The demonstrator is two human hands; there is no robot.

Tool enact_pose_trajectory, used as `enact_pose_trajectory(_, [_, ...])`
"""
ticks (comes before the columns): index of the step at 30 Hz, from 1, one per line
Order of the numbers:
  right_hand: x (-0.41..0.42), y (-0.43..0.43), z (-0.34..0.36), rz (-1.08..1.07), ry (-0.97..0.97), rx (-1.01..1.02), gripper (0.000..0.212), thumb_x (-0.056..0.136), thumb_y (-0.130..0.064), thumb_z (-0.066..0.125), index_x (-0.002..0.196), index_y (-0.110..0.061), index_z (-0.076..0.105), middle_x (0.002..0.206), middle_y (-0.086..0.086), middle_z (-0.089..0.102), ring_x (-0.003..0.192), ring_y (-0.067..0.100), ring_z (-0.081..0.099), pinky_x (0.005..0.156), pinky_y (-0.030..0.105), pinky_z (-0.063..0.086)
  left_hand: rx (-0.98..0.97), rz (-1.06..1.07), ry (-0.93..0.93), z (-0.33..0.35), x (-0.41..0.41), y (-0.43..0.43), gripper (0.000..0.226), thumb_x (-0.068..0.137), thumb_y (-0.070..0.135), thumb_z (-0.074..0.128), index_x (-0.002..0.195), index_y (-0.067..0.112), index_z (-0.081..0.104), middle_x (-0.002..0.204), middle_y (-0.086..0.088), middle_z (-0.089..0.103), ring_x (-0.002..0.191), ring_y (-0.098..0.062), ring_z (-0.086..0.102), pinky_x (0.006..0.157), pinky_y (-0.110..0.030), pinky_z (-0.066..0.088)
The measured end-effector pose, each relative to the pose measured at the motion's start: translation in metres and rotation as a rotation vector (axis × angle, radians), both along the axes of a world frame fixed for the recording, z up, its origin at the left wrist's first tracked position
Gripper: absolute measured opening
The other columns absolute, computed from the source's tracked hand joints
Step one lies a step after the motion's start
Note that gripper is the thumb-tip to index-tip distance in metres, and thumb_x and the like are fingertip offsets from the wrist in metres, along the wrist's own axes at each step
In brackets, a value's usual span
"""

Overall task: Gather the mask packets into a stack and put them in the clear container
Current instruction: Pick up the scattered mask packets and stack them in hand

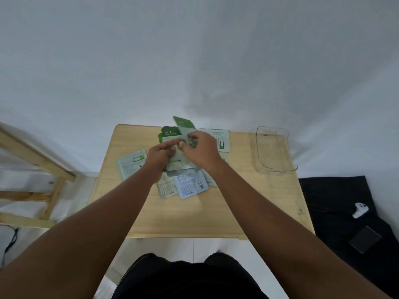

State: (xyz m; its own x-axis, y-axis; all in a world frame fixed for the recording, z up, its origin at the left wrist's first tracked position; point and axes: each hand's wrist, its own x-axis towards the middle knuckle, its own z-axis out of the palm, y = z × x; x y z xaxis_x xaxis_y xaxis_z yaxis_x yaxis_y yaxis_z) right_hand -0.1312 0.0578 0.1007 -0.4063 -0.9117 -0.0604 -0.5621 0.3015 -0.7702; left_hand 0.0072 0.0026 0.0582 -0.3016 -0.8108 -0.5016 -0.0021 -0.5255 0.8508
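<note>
Several green and pale mask packets lie spread over the middle of the wooden table [194, 214]. My right hand [203, 148] is shut on a green packet [184, 124] that tilts up off the far side of the pile. My left hand [160, 155] pinches a packet marked "Olive" [170, 134] right beside it, fingertips nearly touching the right hand. A pale blue packet [191, 184] and a grey-green one [131, 164] lie flat nearer me and to the left. The clear container [273, 151] stands empty at the table's far right corner.
A white packet [222, 139] lies face down behind my right hand. A wooden frame [43, 167] stands left of the table. On a black cloth [336, 203] to the right lie a white device [360, 209] and a dark phone [364, 239].
</note>
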Motion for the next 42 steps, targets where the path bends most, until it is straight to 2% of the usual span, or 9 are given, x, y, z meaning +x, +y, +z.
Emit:
enact_pose_trajectory(6, [-0.004, -0.003, 0.004, 0.072, 0.137, -0.029, 0.022, 0.089, -0.038, 0.064, 0.107, -0.028, 0.071, 0.118, -0.005, 0.069, 0.107, 0.016, 0.062, 0.095, 0.037, 0.051, 0.0, 0.038, 0.023, 0.009, 0.015, -0.004, 0.038, 0.088, -0.006, 0.055, 0.097, 0.022, 0.08, 0.1, -0.01, 0.078, 0.094, -0.034, 0.072, 0.085, -0.05, 0.058])
enact_pose_trajectory(13, [-0.007, -0.011, 0.003, 0.02, -0.664, 0.149, 0.017, 0.091, -0.009, 0.069, 0.107, -0.015, 0.066, 0.117, 0.009, 0.068, 0.095, 0.022, 0.069, 0.065, 0.03, 0.058, 0.007, 0.09, 0.126, 0.023, 0.039, -0.015, 0.043, 0.087, -0.009, 0.053, 0.108, 0.026, 0.067, 0.101, -0.005, 0.076, 0.085, -0.03, 0.073, 0.064, -0.039, 0.06])
enact_pose_trajectory(17, [0.012, -0.016, -0.015, -0.058, -0.703, 0.038, 0.018, 0.09, -0.006, 0.071, 0.107, -0.01, 0.069, 0.121, 0.008, 0.071, 0.109, 0.026, 0.07, 0.077, 0.034, 0.061, 0.02, 0.115, 0.142, 0.028, 0.05, -0.021, 0.022, 0.096, 0.012, 0.051, 0.1, 0.034, 0.051, 0.099, -0.002, 0.071, 0.071, -0.022, 0.067, 0.053, -0.032, 0.045])
enact_pose_trajectory(20, [0.023, -0.014, -0.021, -0.094, -0.68, 0.01, 0.024, 0.088, -0.007, 0.074, 0.111, -0.006, 0.07, 0.119, 0.011, 0.072, 0.098, 0.021, 0.071, 0.058, 0.02, 0.056, 0.002, 0.034, 0.148, 0.029, 0.057, -0.025, 0.004, 0.097, 0.029, 0.058, 0.093, 0.031, 0.059, 0.099, -0.002, 0.072, 0.075, -0.022, 0.068, 0.056, -0.03, 0.046])
enact_pose_trajectory(26, [0.018, -0.018, -0.041, -0.349, -0.753, 0.015, 0.026, 0.09, -0.041, 0.069, 0.096, -0.016, 0.066, 0.094, 0.001, 0.076, 0.078, 0.017, 0.072, 0.059, 0.033, 0.06, -0.019, -0.068, 0.081, 0.015, 0.068, -0.032, 0.022, 0.092, 0.009, 0.067, 0.108, 0.022, 0.076, 0.116, 0.0, 0.072, 0.099, -0.021, 0.07, 0.072, -0.035, 0.061])
enact_pose_trajectory(28, [0.009, -0.018, -0.064, -0.502, -0.614, 0.019, 0.036, 0.083, -0.057, 0.065, 0.091, -0.022, 0.062, 0.095, 0.001, 0.075, 0.085, 0.023, 0.074, 0.074, 0.046, 0.062, 0.016, -0.011, 0.054, 0.009, 0.067, -0.033, 0.026, 0.093, 0.006, 0.065, 0.11, 0.022, 0.076, 0.12, 0.0, 0.072, 0.103, -0.023, 0.07, 0.078, -0.039, 0.061])
enact_pose_trajectory(35, [-0.01, -0.019, -0.12, -0.218, -0.062, 0.255, 0.025, 0.084, -0.035, 0.076, 0.098, -0.017, 0.065, 0.106, 0.007, 0.067, 0.088, 0.018, 0.061, 0.072, 0.025, 0.044, 0.034, 0.195, -0.008, -0.009, 0.065, -0.019, 0.028, 0.095, 0.001, 0.059, 0.1, 0.021, 0.077, 0.112, -0.002, 0.072, 0.106, -0.028, 0.066, 0.089, -0.043, 0.057])
enact_pose_trajectory(38, [-0.005, -0.034, -0.136, -0.17, 0.1, 0.449, 0.054, 0.072, -0.058, 0.078, 0.111, -0.025, 0.059, 0.111, 0.007, 0.055, 0.103, 0.027, 0.058, 0.081, 0.036, 0.053, 0.021, 0.275, -0.003, -0.013, 0.068, -0.01, 0.028, 0.095, 0.0, 0.058, 0.1, 0.021, 0.076, 0.109, 0.0, 0.072, 0.099, -0.025, 0.067, 0.08, -0.036, 0.06])
enact_pose_trajectory(42, [0.0, -0.05, -0.143, -0.155, 0.176, 0.526, 0.064, 0.068, -0.043, 0.087, 0.121, -0.026, 0.054, 0.117, 0.009, 0.053, 0.105, 0.027, 0.054, 0.085, 0.04, 0.052, -0.008, 0.334, -0.021, -0.015, 0.076, -0.002, 0.026, 0.095, 0.003, 0.059, 0.103, 0.022, 0.075, 0.11, 0.002, 0.071, 0.092, -0.018, 0.067, 0.068, -0.03, 0.06])
